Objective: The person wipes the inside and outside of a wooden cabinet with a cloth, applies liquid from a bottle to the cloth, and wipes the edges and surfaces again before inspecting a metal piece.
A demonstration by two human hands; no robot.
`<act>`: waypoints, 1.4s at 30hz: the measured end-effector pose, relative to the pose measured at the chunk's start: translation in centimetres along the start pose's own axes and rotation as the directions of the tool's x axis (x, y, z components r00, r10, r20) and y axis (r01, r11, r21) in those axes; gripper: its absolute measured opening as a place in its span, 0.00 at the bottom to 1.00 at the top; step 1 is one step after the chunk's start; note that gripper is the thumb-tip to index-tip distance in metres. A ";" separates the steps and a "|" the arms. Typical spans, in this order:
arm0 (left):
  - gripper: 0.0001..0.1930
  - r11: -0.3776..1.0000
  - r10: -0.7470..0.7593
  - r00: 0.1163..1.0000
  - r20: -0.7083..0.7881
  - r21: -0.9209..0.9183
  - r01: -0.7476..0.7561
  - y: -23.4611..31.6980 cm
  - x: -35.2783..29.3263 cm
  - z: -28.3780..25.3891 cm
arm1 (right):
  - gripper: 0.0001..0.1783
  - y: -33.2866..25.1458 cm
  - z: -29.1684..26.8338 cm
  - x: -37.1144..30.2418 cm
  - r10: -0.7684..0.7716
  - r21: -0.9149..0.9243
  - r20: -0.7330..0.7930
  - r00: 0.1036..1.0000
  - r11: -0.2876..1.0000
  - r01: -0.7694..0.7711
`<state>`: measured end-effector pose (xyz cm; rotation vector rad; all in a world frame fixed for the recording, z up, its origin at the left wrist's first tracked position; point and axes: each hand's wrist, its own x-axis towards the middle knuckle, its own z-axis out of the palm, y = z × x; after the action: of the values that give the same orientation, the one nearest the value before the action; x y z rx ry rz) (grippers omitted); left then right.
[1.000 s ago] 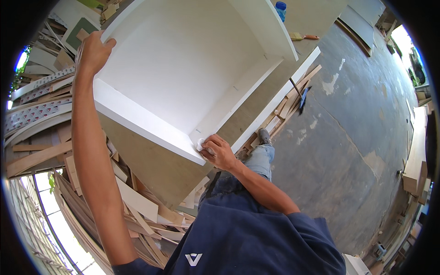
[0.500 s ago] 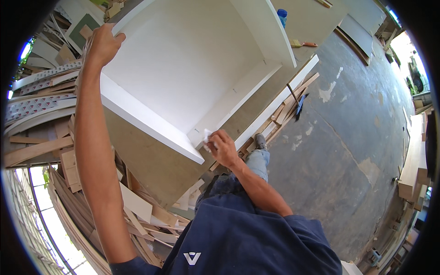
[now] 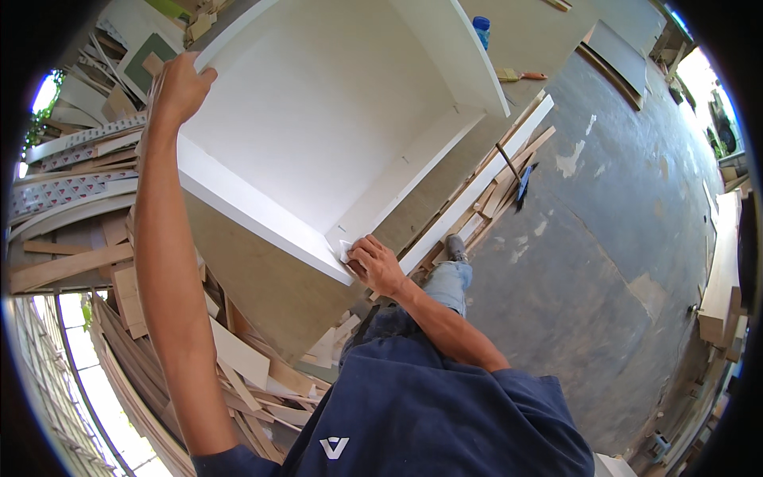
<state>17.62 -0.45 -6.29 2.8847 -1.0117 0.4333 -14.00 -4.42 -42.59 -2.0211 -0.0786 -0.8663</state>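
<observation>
A white open-fronted cabinet box (image 3: 310, 103) lies on a brown work surface, its inside facing up. At its far left edge my left hand (image 3: 182, 86) grips the side panel, thumb showing and the other fingers partly hidden by the panel. My right hand (image 3: 375, 267) is closed on a small folded white piece (image 3: 344, 249), which could be paper or cloth. It presses this piece at the cabinet's near corner, where the front-left panel (image 3: 262, 222) meets the right-hand panel. Small dark marks dot that right-hand panel's inner face.
A paintbrush (image 3: 520, 75) and a blue-capped bottle (image 3: 482, 32) stand beyond the cabinet. Along the right run a long white board (image 3: 477, 191), wood strips and a blue-headed brush (image 3: 524, 188). Offcuts (image 3: 71, 262) pile up at the left. Grey concrete floor (image 3: 588, 238) spreads rightward.
My right hand has moved slightly left and down, bringing the white piece against the cabinet's near corner. My left hand keeps its grip on the far left edge.
</observation>
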 end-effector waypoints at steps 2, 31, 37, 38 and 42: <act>0.21 1.000 -0.003 1.000 0.009 0.029 0.003 -0.2 -0.2 -0.1 | 0.11 0.4 0.0 0.1 0.007 0.005 0.013 1.000 1.000 -0.007; 0.21 0.998 0.023 0.998 -0.057 0.053 -0.020 1.3 -1.4 -0.7 | 0.06 7.0 -6.8 4.5 0.296 -0.085 -0.585 0.755 0.904 -0.420; 0.21 0.999 0.021 0.999 -0.039 0.051 -0.019 0.9 -1.3 -0.7 | 0.07 7.1 -7.1 4.3 0.288 -0.134 -0.452 0.844 0.914 -0.384; 0.21 0.999 0.039 0.998 -0.049 0.030 -0.038 0.8 -1.3 -0.6 | 0.06 7.2 -7.8 4.9 0.313 -0.152 -0.493 0.812 0.888 -0.435; 0.21 0.998 -0.013 0.999 -0.042 0.065 0.015 0.7 -1.3 -0.4 | 0.07 5.2 -6.4 3.3 0.156 -0.218 -0.304 0.940 0.949 -0.229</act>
<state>16.10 -0.19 -6.28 2.9245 -0.9886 0.5328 -13.06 -13.25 -42.10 -2.0684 0.4054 -1.0711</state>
